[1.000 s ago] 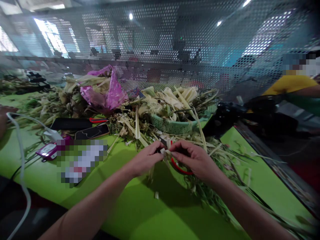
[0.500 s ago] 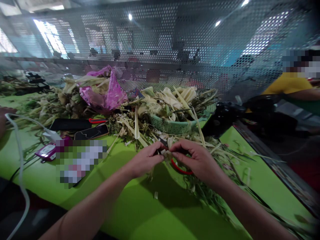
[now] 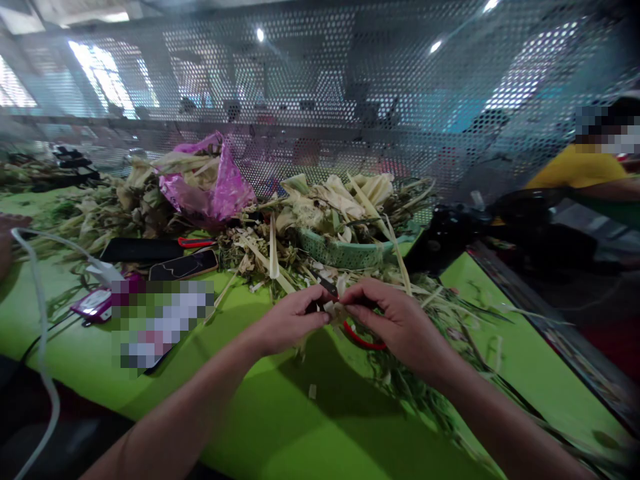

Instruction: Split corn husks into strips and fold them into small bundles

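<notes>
My left hand [image 3: 297, 317] is closed, thumb and fingertips pinching a small pale strip of what looks like dry husk [image 3: 334, 311]. From the other side my right hand [image 3: 393, 320] pinches the same pale piece, so the fingertips of both hands almost meet. Just beyond and below the hands is a pair of scissors with a red handle loop [image 3: 367, 344]; its dark blades point away to the left, and the middle is hidden by my fingers. A small pale scrap [image 3: 313, 391] lies on the green table [image 3: 280, 407] below.
A green basket [image 3: 345, 253] heaped with dried leaves stands ahead, beside a pink plastic bag [image 3: 233, 190]. Leafy stalks [image 3: 420, 393] spread at right. Phones [image 3: 183, 265], a red cutter [image 3: 196, 243] and a white cable [image 3: 37, 280] lie left. A person in yellow [image 3: 580, 167] sits far right.
Both hands stay nearly in place, still pinching the pale piece, with only a slight shift of the fingers. A little more of the scissors' dark blade shows.
</notes>
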Tool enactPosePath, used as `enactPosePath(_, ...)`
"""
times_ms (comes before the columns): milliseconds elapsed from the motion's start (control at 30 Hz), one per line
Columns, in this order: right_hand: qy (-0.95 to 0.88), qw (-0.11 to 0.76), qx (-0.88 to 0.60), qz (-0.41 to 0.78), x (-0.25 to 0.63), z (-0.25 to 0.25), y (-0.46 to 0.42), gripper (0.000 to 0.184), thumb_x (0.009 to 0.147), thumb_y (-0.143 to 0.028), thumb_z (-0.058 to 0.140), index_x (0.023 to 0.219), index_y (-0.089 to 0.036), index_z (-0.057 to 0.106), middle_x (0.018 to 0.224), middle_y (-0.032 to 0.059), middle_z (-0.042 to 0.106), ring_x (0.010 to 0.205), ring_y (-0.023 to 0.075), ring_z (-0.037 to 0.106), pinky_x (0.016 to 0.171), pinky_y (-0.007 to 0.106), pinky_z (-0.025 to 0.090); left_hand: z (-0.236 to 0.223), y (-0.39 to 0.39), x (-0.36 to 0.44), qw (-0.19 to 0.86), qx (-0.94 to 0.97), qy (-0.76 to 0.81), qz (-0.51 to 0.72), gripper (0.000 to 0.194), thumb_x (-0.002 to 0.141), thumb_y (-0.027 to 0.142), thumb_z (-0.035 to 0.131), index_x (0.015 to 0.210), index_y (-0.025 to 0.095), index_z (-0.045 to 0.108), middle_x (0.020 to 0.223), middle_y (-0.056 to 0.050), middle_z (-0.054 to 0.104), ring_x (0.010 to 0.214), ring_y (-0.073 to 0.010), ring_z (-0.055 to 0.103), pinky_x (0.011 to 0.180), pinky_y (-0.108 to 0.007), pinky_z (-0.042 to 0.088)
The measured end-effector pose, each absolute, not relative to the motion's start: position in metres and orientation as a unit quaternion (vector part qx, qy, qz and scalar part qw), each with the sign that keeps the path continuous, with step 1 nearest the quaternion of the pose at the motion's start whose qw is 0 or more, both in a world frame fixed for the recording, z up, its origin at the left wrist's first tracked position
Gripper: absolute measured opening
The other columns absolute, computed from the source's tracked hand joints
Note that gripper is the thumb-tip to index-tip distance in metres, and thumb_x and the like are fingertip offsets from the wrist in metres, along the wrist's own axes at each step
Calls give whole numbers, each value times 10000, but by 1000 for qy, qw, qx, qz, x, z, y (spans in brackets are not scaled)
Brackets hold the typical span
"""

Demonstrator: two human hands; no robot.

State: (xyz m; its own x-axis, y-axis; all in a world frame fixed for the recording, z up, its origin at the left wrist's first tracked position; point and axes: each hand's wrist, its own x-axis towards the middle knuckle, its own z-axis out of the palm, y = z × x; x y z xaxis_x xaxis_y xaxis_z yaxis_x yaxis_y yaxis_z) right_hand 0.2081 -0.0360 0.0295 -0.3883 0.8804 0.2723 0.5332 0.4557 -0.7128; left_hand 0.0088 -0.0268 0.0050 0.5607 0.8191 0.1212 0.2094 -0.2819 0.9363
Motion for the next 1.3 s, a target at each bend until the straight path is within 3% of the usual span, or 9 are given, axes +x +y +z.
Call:
enactPosePath(467,-791,314,-451,270,209,34,-36,111,861,-176,518,852,-208,624,854,31,641,812,176,586,732,292,442,7,-26,6,473,757,334,303,122,871,269,480,933,175,526,914,-28,539,881,-164,477,808,-279,394)
enactPosePath(867,-843,280,-446,107,197,30,-49,118,900,-208,469,917,-210,586,882,57,634,778,184,589,684,289,448,3,-25,13,451,755,370,298,167,864,336,524,868,172,557,877,-24,579,817,-152,502,746,-262,406)
enactPosePath(1300,-910,222,-351,-9,194,23,-50,402,830,-50,405,1164,-217,553,980,78,695,863,227,630,756,365,457,-18,-25,15,497,725,311,361,191,877,310,524,961,162,609,991,-76,627,946,-191,548,892,-348,431)
